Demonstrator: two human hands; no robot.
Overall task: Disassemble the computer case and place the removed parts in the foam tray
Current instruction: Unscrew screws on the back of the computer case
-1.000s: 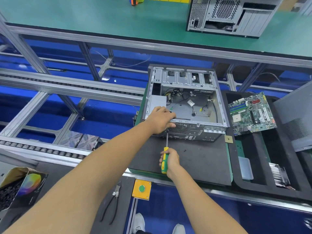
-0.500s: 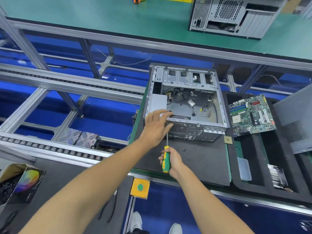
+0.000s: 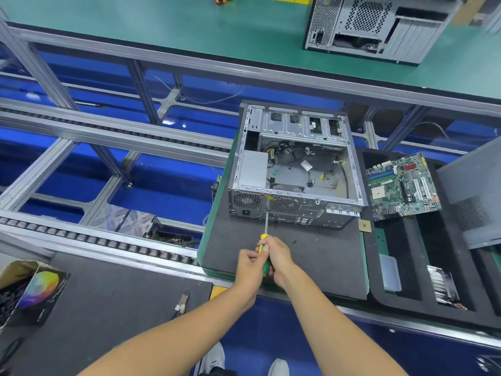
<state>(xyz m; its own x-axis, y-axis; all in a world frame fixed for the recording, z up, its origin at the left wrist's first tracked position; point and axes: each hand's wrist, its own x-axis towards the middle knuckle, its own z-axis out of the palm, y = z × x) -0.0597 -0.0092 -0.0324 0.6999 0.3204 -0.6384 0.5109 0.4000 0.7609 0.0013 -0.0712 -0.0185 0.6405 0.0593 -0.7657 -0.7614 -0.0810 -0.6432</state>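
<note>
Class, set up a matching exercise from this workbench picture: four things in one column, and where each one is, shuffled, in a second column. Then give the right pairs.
Things
1. screwdriver
2. motherboard
3. pliers
4. second computer case

Places
A. on the green bench at the far side
B. on the dark mat at the lower left
C. gripped in both hands, tip at the open case's rear panel
D. lying in the black foam tray on the right

Pairs: 1-C, 2-D, 3-B, 4-A
</note>
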